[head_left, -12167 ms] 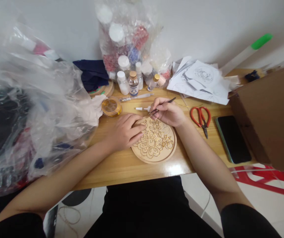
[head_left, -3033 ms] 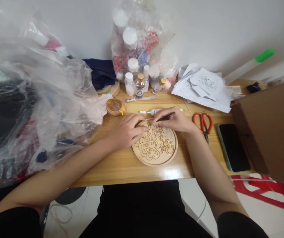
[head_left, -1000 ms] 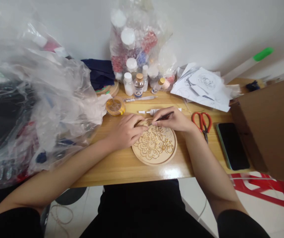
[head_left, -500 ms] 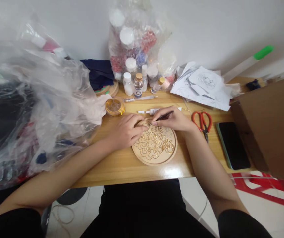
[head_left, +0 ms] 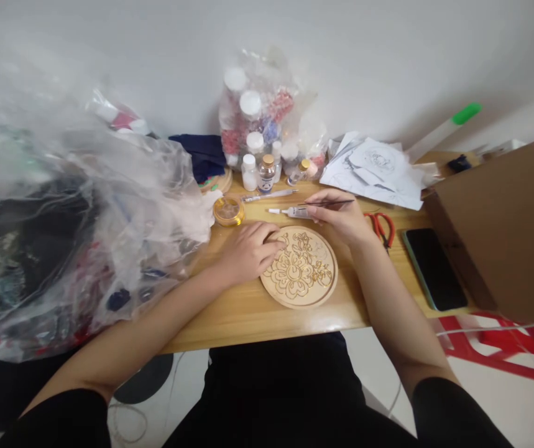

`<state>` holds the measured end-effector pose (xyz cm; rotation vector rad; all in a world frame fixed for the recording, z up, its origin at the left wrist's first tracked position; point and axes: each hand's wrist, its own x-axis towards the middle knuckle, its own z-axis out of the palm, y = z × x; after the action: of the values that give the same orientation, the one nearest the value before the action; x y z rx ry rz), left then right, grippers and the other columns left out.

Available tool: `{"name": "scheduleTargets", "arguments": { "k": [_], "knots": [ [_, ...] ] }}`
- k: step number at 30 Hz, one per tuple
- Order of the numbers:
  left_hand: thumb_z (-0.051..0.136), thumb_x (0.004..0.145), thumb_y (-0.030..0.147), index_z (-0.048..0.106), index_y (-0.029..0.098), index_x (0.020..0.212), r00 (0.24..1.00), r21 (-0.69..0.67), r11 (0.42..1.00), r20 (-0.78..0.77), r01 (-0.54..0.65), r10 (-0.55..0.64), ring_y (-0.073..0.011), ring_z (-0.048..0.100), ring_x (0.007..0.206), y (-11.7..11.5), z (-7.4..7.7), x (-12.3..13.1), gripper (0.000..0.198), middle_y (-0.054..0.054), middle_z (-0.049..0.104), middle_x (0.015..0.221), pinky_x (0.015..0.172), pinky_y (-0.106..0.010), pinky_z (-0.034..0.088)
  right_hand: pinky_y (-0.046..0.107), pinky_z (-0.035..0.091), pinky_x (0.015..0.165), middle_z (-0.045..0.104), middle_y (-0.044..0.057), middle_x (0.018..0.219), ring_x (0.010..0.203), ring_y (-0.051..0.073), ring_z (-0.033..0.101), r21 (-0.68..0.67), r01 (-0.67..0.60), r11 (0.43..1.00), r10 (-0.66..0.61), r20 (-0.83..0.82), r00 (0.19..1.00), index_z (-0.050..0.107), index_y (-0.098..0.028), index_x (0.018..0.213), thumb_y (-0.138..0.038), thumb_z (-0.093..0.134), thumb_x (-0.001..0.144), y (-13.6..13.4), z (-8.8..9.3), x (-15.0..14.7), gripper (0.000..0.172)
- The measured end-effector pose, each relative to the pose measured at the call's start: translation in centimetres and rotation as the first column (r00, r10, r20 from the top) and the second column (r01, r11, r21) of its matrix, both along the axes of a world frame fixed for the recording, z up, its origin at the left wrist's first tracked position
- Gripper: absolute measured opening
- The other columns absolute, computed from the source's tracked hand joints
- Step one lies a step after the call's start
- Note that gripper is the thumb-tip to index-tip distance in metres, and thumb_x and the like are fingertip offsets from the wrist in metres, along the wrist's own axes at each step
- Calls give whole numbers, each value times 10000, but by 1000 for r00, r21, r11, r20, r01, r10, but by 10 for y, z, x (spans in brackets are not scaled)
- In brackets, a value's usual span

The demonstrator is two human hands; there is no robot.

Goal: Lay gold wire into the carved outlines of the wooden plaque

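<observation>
A round wooden plaque (head_left: 300, 297) lies on the table, its raised rim around a flower design outlined in gold wire. My left hand (head_left: 250, 252) rests on the plaque's left edge, fingers laid over the rim and pattern, holding nothing. Just beyond the plaque, my right hand (head_left: 339, 214) has thin dark tweezers (head_left: 334, 202) in its fingers, pointing left. Its thumb and fingers are also at the rear of a white glue tube (head_left: 297, 212); whether they grip the tube I cannot tell. The tube's white nozzle points left.
A spool of gold wire (head_left: 228, 211), a pen (head_left: 271, 195) and small bottles (head_left: 267, 174) stand or lie behind. Red-handled pliers (head_left: 381, 229), a phone (head_left: 434, 269) and a cardboard box (head_left: 504, 230) are at right. Plastic bags (head_left: 155, 205) crowd the left; paper drawings (head_left: 378, 168) lie behind.
My right hand has lifted off the plaque and moved back and right to the glue tube, still with the tweezers. My left hand stays on the plaque. The whole view has shifted slightly.
</observation>
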<state>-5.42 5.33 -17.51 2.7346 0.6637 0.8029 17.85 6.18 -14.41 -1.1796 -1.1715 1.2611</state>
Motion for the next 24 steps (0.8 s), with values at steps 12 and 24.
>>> {"name": "scheduleTargets", "arguments": {
  "k": [12,24],
  "knots": [
    [535,908,199,715,193,978,1000,38,999,2,-21,21,-224,559,941,-1,2,-1,193,-97,609,1035,783,-373,492,289,566,717,746,49,945,792,130,681,-82,-157,984,169,185,968,719,-205,961,-306,780,710,-23,31,2,277],
    [502,930,210,705,200,995,999,23,999,-25,-28,29,-219,544,956,-1,2,0,214,-93,601,1058,804,-377,483,290,522,610,705,45,782,662,139,630,-7,-141,990,131,428,894,660,-165,901,-396,687,784,-44,1,-7,260]
  ]
}}
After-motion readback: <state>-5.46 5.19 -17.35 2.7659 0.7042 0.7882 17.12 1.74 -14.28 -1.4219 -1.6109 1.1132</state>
